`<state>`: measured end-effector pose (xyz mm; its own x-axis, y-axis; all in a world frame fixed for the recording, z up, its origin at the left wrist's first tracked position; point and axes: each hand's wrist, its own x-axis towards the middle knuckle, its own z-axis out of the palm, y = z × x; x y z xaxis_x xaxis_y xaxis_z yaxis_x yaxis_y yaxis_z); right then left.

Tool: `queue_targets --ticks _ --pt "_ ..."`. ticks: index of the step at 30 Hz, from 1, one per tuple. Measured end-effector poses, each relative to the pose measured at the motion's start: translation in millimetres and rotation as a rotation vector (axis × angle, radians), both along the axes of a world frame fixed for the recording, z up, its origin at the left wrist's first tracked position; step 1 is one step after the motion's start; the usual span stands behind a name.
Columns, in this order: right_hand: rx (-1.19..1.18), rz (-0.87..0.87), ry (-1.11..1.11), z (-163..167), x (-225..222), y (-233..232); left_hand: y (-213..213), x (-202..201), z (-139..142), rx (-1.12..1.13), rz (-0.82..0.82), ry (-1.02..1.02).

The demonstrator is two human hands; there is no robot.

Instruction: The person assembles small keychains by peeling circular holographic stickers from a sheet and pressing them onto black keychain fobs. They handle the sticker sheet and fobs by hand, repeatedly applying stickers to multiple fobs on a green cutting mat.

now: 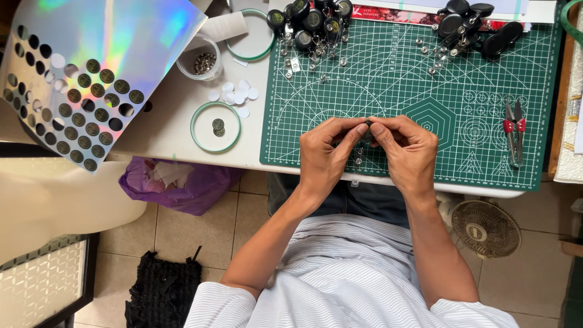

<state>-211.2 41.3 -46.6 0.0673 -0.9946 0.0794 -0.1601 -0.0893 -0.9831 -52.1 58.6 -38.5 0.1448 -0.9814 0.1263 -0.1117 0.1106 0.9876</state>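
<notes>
We work on a green cutting mat (425,91) with a fine white grid, arcs and a hexagon printed on it; its surface looks flat and rubbery, and it lies on a pale table (176,121). At the far edge of the mat there are two heaps of round black badge reels (310,21) with shiny metal clips, one near the middle and one more to the right, and some small metal snaps are scattered between them. A pair of small snips with red handles (514,130) lies at the right side of the mat. On the left, a glossy rainbow foil sheet (103,42) carries rows of round dark stickers and round empty holes. Beside it stands a clear plastic cup (200,58) with metal pieces inside, some white paper circles (238,94) lie loose, and a round lid with a green rim (215,126) holds two dark stickers. Both forearms come up from the striped shirt and the wrists bend inward, so our hands meet over the near part of the mat. Our left hand (325,155) and our right hand (408,152) have the fingertips pressed together on one small dark round piece (367,129), which is held just above the mat, between the thumbs and the first fingers. This piece is mostly hidden by the fingers, so we can tell only that it is dark and small. A short metal strap hangs under it.
</notes>
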Motion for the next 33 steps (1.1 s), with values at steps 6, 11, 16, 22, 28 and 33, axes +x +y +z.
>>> queue_targets --ticks 6,11,16,22,28,33 --pt "0.002 0.006 0.006 -1 -2 -1 -1 0 -2 -0.025 -0.02 0.119" --pt "-0.001 0.008 0.011 -3 -4 -1 -1 -2 -5 -0.002 -0.015 0.117" --pt "-0.014 0.04 -0.003 -1 -7 0 -4 -2 -7 0.147 -0.011 0.205" --pt "0.032 0.057 -0.027 3 -7 -1 -4 -2 -9 0.105 -0.024 0.26" --pt "0.063 0.038 -0.131 0 -7 -1 -6 1 -11 0.087 -0.084 0.21" --pt "0.057 0.023 -0.148 -3 -9 -1 -8 7 -12 0.061 -0.203 0.264"
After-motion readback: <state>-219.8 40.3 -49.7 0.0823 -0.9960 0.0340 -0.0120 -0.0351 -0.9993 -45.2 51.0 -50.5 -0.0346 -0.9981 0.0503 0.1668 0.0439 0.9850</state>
